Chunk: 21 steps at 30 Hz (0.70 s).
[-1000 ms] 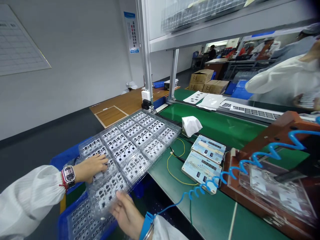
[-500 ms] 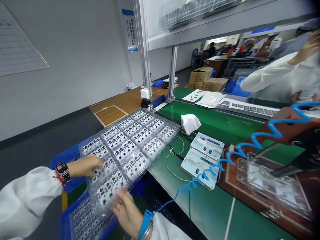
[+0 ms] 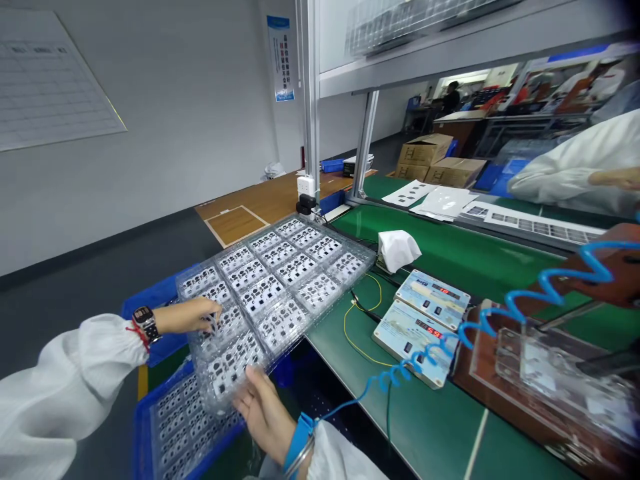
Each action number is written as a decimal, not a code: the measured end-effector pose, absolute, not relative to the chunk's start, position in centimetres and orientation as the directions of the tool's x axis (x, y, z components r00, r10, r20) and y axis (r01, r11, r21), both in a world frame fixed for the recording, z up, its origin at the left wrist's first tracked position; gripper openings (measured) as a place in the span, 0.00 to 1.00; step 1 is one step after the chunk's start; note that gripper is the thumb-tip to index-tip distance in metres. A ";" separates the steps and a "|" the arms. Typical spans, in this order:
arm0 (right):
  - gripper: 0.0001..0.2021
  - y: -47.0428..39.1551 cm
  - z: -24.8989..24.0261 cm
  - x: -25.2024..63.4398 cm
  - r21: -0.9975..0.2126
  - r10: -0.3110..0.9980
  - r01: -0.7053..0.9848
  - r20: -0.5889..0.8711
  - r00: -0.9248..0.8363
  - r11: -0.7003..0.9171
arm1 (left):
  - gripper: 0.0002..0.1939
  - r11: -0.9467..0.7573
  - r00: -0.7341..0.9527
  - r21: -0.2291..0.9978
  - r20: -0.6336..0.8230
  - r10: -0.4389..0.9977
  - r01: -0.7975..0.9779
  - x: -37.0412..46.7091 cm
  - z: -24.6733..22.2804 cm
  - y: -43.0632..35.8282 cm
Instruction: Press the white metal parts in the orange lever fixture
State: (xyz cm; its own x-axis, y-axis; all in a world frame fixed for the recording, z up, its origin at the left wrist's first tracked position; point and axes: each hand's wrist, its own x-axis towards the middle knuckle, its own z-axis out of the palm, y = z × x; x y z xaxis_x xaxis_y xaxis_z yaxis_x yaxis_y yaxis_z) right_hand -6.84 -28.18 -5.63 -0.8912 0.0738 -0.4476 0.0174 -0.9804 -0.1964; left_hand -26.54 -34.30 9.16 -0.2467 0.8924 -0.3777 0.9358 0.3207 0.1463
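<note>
A clear plastic tray (image 3: 280,293) with pockets full of white sheets of small black parts lies tilted, its far end on the bench and its near end past the bench edge. My right hand (image 3: 265,407) grips its near corner, thumb on top and fingers beneath. Over the tray's left part is my left hand (image 3: 193,316), fingers curled down into a pocket; what they pinch, if anything, is hidden. Below the near end, a similar filled tray (image 3: 175,427) sits in a blue crate (image 3: 143,427).
Two meter boxes (image 3: 417,340) with lit red digits stand on the green bench (image 3: 425,427). A coiled blue cord (image 3: 400,370) runs from my right wrist strap past a brown press fixture (image 3: 540,393). A white cloth-like cover (image 3: 399,249) stands behind. A co-worker's sleeve (image 3: 565,163) shows opposite.
The view has shifted left, so the scene sits further right. My left hand stays over the same part of the tray; my right hand keeps the corner. The meter digits now show lit.
</note>
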 end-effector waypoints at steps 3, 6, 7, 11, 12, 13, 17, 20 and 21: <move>0.31 -28.2 -5.9 -6.7 -0.209 0.080 0.019 -0.452 -0.888 -0.978 | 0.06 0.314 -0.196 0.269 -0.388 0.901 0.910 -25.9 11.0 -32.9; 0.33 -28.4 -6.4 -6.6 -0.266 0.117 0.007 -0.446 -0.888 -0.964 | 0.10 0.242 -0.063 0.468 -0.365 0.929 0.850 -22.8 12.6 -30.4; 0.34 -28.3 -6.6 -6.4 -0.304 0.157 -0.010 -0.465 -0.871 -0.953 | 0.10 0.202 0.000 0.535 -0.354 0.935 0.820 -21.3 13.0 -29.4; 0.29 -26.1 -6.6 -4.5 -0.507 0.497 -0.154 -0.661 -0.562 -0.848 | 0.08 0.043 0.187 0.673 -0.265 0.946 0.738 -15.7 13.1 -24.1; 0.27 -25.0 -6.1 -3.4 -0.556 0.586 -0.212 -0.676 -0.447 -0.804 | 0.07 -0.016 0.212 0.664 -0.215 0.953 0.748 -14.5 12.8 -22.6; 0.25 -23.7 -5.1 -2.0 -0.601 0.665 -0.284 -0.663 -0.345 -0.747 | 0.06 -0.084 0.237 0.631 -0.162 0.958 0.772 -13.3 12.3 -21.1; 0.19 -18.0 2.5 5.1 -0.705 0.926 -0.638 -0.377 -0.032 -0.309 | 0.04 -0.374 0.408 0.298 -0.061 0.911 0.879 -8.1 9.3 -15.7; 0.13 -13.8 9.4 9.9 -0.680 0.949 -0.690 0.026 0.316 0.248 | 0.08 -0.515 0.534 0.185 -0.073 0.842 0.837 -2.2 6.0 -13.3; 0.12 -12.4 11.3 11.2 -0.653 0.890 -0.629 0.168 0.423 0.422 | 0.09 -0.572 0.581 0.111 -0.086 0.809 0.813 0.0 4.8 -12.8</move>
State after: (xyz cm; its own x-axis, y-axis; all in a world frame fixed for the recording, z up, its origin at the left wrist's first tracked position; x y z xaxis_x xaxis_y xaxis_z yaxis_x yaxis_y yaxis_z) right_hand 11.17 -12.39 11.30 0.4230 0.8905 0.1677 -0.6292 0.4219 -0.6528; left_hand -0.02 -12.77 4.81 0.5811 0.8093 -0.0857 0.8128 -0.5718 0.1115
